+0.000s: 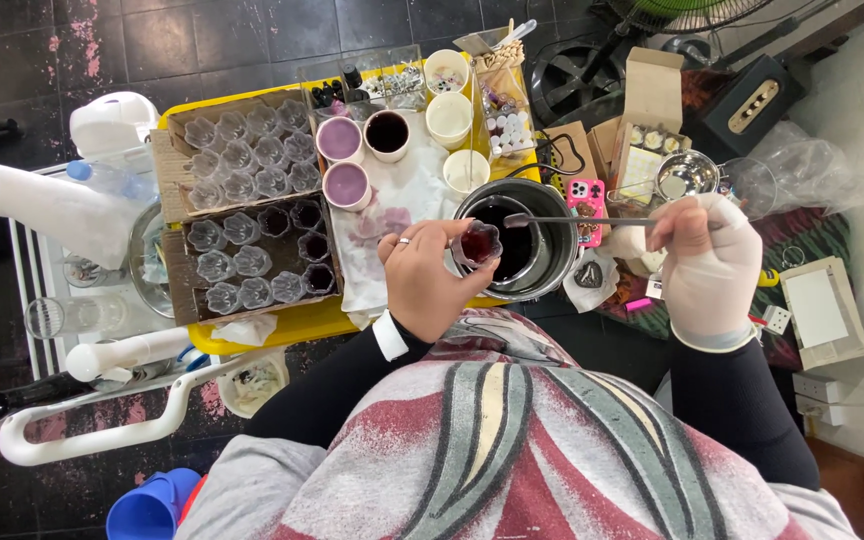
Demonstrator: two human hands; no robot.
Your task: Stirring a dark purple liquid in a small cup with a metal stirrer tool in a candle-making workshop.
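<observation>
The left hand (pixel 430 275) grips a small clear cup (pixel 478 243) over the dark pot (pixel 550 238); the gloved right hand (pixel 707 262) pinches a long spoon (pixel 562 220).

Yellow bench (pixel 282 325) over a dark tiled floor (pixel 152 40)

On it: cardboard trays of clear moulds (pixel 247 190) at 9 o'clock, a stained white cloth (pixel 402 190) at centre with cups (pixel 352 160), a dark pot (pixel 522 240) at 3 o'clock, small jars at 12 o'clock.
</observation>
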